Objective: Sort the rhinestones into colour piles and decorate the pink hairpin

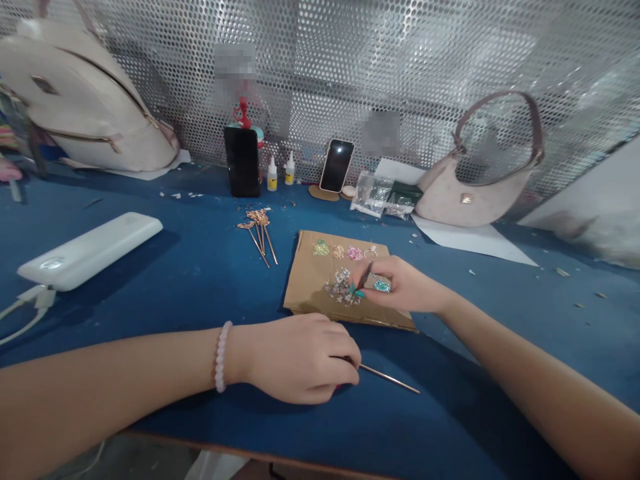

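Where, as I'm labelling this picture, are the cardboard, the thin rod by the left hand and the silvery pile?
Cardboard [309,275], head view: bare left part.
Thin rod [390,379], head view: middle of its exposed length.
Silvery pile [341,287], head view: near its middle.

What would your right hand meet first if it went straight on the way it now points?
The right hand points leftward and down at the pile of silvery pieces on the cardboard, so likely that pile first; whether it already touches is unclear.
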`<state>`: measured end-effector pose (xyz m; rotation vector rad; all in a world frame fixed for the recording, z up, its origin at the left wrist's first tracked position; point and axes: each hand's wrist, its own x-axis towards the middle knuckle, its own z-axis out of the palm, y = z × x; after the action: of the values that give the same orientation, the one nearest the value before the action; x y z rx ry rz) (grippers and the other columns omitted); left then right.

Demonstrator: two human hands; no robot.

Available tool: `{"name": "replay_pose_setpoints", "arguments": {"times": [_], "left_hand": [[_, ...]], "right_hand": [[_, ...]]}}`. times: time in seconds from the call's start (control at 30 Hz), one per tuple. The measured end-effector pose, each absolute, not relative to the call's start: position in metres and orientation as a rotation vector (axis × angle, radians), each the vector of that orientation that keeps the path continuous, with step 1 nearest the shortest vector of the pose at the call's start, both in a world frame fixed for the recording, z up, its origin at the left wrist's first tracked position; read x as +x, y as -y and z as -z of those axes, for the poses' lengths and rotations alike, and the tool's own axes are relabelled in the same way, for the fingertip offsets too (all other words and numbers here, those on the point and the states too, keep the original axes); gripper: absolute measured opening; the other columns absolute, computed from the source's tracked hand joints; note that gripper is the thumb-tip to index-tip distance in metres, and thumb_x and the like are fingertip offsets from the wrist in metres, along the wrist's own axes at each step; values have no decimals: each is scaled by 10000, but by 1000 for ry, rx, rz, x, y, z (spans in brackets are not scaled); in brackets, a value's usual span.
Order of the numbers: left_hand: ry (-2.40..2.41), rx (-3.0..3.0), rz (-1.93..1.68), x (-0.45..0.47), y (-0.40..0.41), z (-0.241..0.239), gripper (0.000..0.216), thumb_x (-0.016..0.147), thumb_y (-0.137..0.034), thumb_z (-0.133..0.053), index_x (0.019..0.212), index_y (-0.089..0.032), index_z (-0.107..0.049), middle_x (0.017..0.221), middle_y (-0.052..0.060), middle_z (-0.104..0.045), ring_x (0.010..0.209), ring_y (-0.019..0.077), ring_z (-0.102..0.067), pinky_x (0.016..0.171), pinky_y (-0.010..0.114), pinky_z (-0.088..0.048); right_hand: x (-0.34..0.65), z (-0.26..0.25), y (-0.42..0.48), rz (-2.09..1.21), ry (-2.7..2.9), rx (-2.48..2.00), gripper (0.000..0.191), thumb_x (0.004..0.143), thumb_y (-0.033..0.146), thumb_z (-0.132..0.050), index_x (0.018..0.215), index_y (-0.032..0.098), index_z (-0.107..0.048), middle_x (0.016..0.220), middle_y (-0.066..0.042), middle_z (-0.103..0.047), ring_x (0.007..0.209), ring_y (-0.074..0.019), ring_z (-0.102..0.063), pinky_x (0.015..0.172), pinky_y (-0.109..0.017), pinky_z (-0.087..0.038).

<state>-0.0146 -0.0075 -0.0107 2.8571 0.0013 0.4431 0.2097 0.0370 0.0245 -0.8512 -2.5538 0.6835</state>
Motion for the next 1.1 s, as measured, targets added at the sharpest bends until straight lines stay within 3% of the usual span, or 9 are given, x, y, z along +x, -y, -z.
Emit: {"name": "replay_pose_setpoints", "arguments": {"times": [0.63,0.9,1.1], "left_hand": [[-1,2842,-429,-15,6,10,181,859,-119,-475,958,-141,-624,1038,61,-649,908,188,-584,792,307,-469],[34,2844,-459,-14,6,8,176,849,-106,-485,947,-121,-630,1005,76,-650,876,190,-589,792,312,-469],[33,2835,-482,-13,7,9,169,842,-102,-496,942,-123,-631,1001,73,-653,874,191,-595,783,313,-476]], "right_hand": [[205,-34,-32,-630,2592,-856,95,791,146,-510,808,206,-581,805,-25,-659,729,-137,-604,668,-283,-493],[213,-8,-57,-371,2113,-1144,67,775,207,-523,788,182,-584,800,-36,-646,677,-149,-582,630,-304,-474],[213,8,-72,-351,2008,-1203,69,768,212,-539,819,188,-578,801,-33,-646,706,-160,-602,646,-305,-476]]}}
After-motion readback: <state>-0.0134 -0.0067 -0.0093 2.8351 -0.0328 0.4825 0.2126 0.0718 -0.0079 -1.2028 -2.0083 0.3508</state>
